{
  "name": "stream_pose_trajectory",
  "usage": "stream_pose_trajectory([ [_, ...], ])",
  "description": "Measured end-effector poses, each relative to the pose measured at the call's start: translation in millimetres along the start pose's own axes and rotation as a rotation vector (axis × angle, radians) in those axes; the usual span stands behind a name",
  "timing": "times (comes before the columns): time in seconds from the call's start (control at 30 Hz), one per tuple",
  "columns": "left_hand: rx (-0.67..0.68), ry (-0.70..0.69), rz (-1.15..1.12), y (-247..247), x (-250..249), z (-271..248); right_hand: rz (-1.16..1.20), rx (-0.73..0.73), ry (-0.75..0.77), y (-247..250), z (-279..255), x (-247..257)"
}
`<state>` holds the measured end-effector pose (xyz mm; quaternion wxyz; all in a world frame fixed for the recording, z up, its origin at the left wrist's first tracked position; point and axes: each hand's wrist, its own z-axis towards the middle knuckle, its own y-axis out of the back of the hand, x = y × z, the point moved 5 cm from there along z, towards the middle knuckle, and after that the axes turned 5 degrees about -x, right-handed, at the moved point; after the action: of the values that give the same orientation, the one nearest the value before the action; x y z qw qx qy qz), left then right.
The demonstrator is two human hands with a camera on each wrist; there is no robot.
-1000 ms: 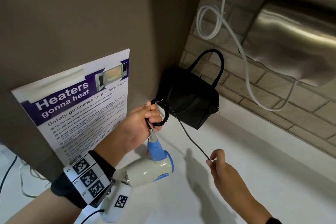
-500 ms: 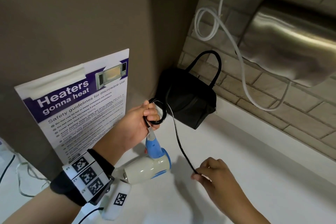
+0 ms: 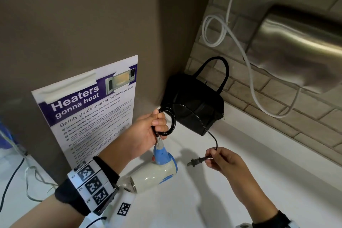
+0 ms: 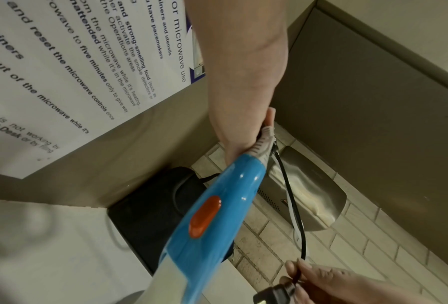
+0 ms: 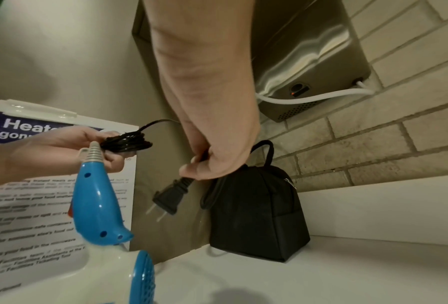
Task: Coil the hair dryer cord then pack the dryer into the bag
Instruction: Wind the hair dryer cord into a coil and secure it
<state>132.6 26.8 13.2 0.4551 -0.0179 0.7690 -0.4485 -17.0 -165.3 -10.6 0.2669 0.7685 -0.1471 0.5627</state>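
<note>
My left hand (image 3: 153, 127) grips a small coil of black cord (image 3: 171, 124) above the blue handle of the hair dryer (image 3: 159, 170), whose white barrel hangs just over the white counter (image 3: 240, 181). The coil (image 5: 126, 143) and blue handle (image 5: 98, 205) also show in the right wrist view. One loose length of cord arcs to my right hand (image 3: 220, 159), which pinches it just behind the black plug (image 3: 196, 162), seen too as the plug (image 5: 169, 198). The black bag (image 3: 196, 107) stands in the corner behind the coil, handles up.
A microwave safety poster (image 3: 88, 114) leans on the brown wall at left. A steel hand dryer (image 3: 299, 52) with a white cable (image 3: 238, 50) hangs on the brick wall above the bag. Thin cables (image 3: 22, 172) trail at far left.
My right hand has slid along the cord to its plug end and moved toward the dryer. The free length of cord is shorter and now curves in an arc. The left hand keeps its grip.
</note>
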Motion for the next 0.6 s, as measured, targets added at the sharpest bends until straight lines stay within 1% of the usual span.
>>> stream_pose_trajectory([
  [0.1,0.002,0.019,0.003,1,1,-1,0.029,-0.022,-0.012,4,3,-2],
  [0.2,0.043,0.024,-0.014,-2,0,-2,-0.095,-0.016,0.016,4,3,-6],
  [0.27,0.066,0.014,-0.015,-2,-1,-3,-0.164,0.006,0.003,2,2,-12],
  [0.37,0.076,0.009,-0.005,-1,-1,-3,-0.149,0.037,-0.045,-5,-2,-21],
  [0.43,0.1,0.021,0.008,-5,2,-5,-0.024,-0.008,-0.067,-8,0,-21],
  [0.5,0.111,0.049,0.027,-12,7,-9,0.196,-0.062,-0.088,-9,7,-14],
  [0.6,0.111,0.069,0.052,-20,12,-14,0.502,-0.087,-0.097,-15,18,7],
])
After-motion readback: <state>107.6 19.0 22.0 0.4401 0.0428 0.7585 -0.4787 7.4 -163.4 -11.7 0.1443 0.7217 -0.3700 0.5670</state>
